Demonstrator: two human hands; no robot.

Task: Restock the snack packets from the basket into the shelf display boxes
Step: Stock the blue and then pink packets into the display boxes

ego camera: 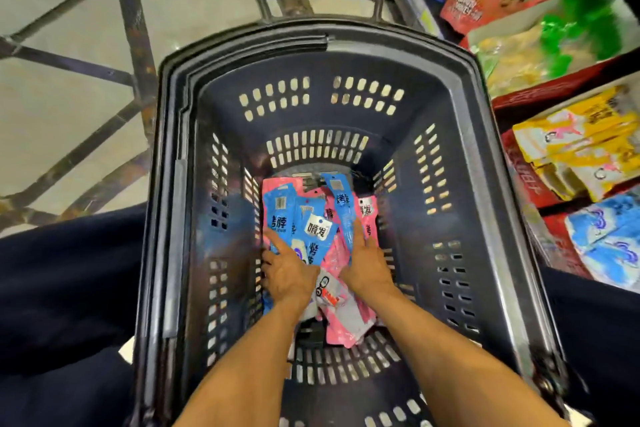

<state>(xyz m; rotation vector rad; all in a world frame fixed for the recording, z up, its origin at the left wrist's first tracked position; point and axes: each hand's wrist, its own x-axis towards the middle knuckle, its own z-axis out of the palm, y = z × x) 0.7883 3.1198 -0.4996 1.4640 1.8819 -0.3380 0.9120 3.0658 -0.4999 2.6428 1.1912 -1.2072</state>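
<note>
Right hand (367, 265) is reaching into the basket (453, 149), straight fingers (356, 232) are pressing on the packets (313, 232), left hand (289, 272) is lying on them too, cannot tell its grip.

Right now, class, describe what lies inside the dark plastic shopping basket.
Inside the dark plastic basket, blue snack packets and pink snack packets lie heaped. The left hand and right hand rest on them, hiding whatever lies underneath.

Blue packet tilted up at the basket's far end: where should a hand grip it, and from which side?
Pinch the blue packet by its raised top end, coming from above. It leans up off the pile, so that end stands free; the right hand covers its lower end.
</note>
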